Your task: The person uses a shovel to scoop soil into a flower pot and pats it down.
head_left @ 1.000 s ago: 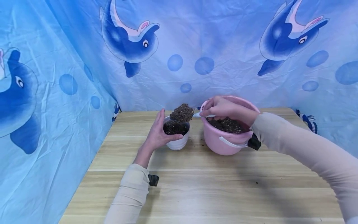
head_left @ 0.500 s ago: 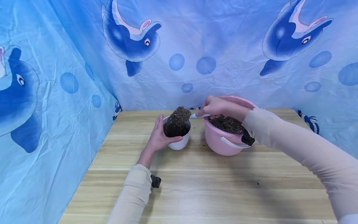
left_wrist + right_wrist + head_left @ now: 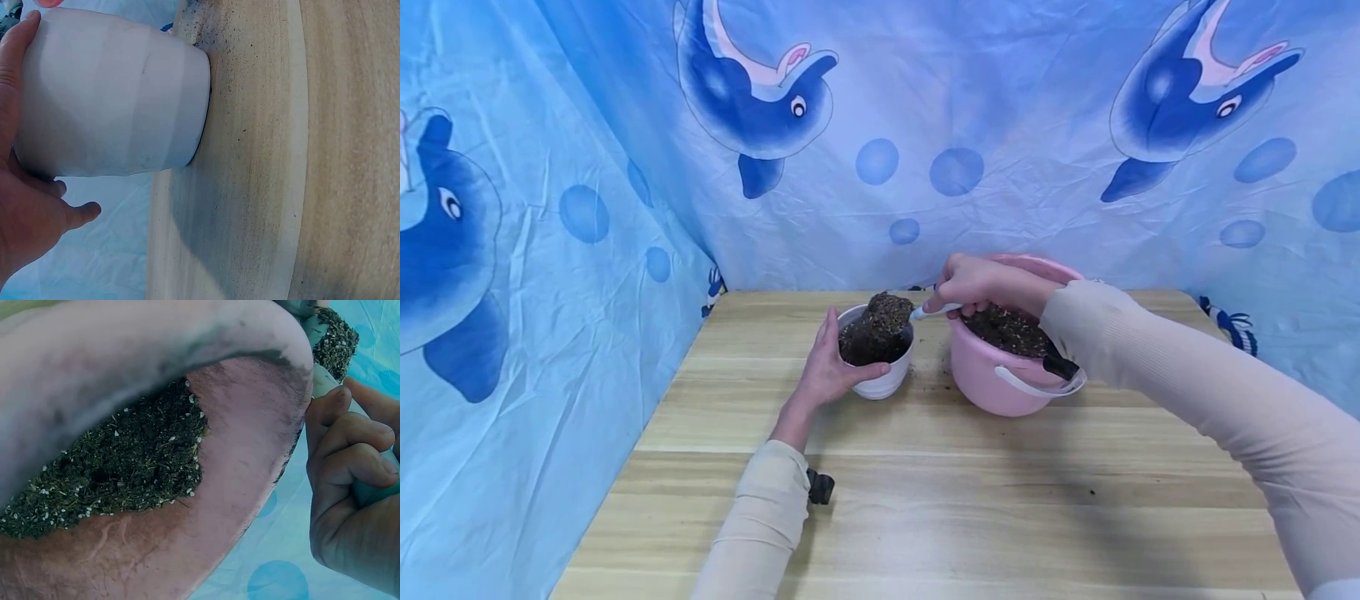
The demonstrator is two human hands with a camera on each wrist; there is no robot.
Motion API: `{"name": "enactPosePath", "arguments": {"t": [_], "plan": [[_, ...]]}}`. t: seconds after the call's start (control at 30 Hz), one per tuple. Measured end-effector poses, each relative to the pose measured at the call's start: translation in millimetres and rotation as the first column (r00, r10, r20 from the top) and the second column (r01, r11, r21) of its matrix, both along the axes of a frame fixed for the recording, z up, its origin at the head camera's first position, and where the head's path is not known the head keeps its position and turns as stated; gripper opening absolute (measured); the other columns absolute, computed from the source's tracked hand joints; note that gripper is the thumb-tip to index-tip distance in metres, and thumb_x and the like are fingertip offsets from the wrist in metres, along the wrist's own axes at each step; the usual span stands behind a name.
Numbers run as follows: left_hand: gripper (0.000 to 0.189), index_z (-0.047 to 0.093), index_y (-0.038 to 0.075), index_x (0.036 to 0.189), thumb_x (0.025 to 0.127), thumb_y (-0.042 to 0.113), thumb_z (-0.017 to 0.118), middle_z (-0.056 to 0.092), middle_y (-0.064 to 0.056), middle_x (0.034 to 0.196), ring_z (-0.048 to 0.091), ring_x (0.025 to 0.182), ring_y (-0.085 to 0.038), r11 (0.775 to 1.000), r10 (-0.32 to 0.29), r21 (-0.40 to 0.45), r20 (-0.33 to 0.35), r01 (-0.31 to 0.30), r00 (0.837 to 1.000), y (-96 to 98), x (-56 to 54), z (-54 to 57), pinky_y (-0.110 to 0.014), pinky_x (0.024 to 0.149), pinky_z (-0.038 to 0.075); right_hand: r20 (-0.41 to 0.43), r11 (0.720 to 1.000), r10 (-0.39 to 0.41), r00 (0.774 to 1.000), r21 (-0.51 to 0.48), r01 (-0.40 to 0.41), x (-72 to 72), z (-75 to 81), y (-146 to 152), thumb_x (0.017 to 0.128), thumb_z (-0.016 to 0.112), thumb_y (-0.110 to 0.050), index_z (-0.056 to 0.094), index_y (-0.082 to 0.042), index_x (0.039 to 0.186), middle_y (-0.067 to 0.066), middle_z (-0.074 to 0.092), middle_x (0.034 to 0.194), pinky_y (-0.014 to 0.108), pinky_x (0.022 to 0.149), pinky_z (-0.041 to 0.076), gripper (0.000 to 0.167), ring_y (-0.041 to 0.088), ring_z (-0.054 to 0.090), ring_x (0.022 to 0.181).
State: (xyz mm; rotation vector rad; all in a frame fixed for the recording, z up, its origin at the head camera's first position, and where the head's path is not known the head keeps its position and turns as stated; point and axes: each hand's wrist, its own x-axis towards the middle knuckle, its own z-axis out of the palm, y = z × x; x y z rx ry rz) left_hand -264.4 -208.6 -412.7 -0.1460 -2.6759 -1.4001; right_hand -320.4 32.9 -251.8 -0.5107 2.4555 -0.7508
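Note:
My left hand (image 3: 823, 373) holds the white flowerpot (image 3: 884, 385) at its left side, thumb across the near side by the rim. In the left wrist view the pot (image 3: 115, 94) stands on the table, its wall between thumb and fingers. Over the pot's mouth hangs a heap of dark soil (image 3: 887, 313) on a trowel, its blade mostly hidden. My right hand (image 3: 976, 282) grips the trowel's pale handle (image 3: 934, 311) above the pink bucket's left rim. In the right wrist view, curled fingers (image 3: 350, 437) wrap the handle.
The pink bucket (image 3: 992, 387), part full of soil (image 3: 1011, 330), stands right of the pot with its white handle (image 3: 1037, 388) hanging in front. Soil crumbs lie on the wooden table (image 3: 940, 500) between them. Blue dolphin-print sheets (image 3: 910, 83) enclose the back and sides.
The right hand has moved slightly left, and the trowel's soil has come down from the pot's right rim into its mouth. The left hand keeps its hold on the pot.

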Motion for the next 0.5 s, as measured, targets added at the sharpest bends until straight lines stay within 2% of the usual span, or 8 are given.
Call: {"name": "enactPosePath", "arguments": {"t": [0.23,0.4,0.5], "plan": [[0.136,-0.005,0.016,0.155,0.062,0.049,0.088,0.008,-0.011,0.161,0.012,0.146,-0.028,1.000,0.002,0.012,0.006,-0.002,1.000,1.5,0.6,-0.1,-0.044,0.117,0.019,-0.016,0.999,0.011,1.000,0.047,-0.010,-0.8,0.7,-4,0.086,0.071,-0.029,0.050,-0.010,0.059,0.002,0.051,0.053,0.021,0.040,0.028,0.039,0.008,0.032,0.040],[0.135,-0.005,0.016,0.155,0.062,0.049,0.088,0.009,-0.011,0.160,0.013,0.146,-0.028,1.000,0.010,0.016,0.010,-0.010,1.000,1.4,1.2,0.8,-0.044,0.117,0.019,-0.026,0.993,0.019,0.999,0.117,-0.016,-4.1,2.3,-10,0.086,0.071,-0.029,0.058,-0.008,0.066,0.001,0.056,0.054,0.021,0.040,0.030,0.031,0.008,0.035,0.040],[0.136,-0.005,0.015,0.155,0.062,0.049,0.088,0.009,-0.011,0.160,0.013,0.145,-0.029,1.000,0.011,0.018,0.006,-0.011,1.000,1.0,0.9,0.3,-0.044,0.117,0.019,-0.016,0.986,0.041,0.999,0.163,-0.038,-7.3,3.5,-14,0.087,0.070,-0.029,0.054,-0.012,0.061,0.000,0.053,0.051,0.021,0.040,0.029,0.034,0.008,0.034,0.039]]}}
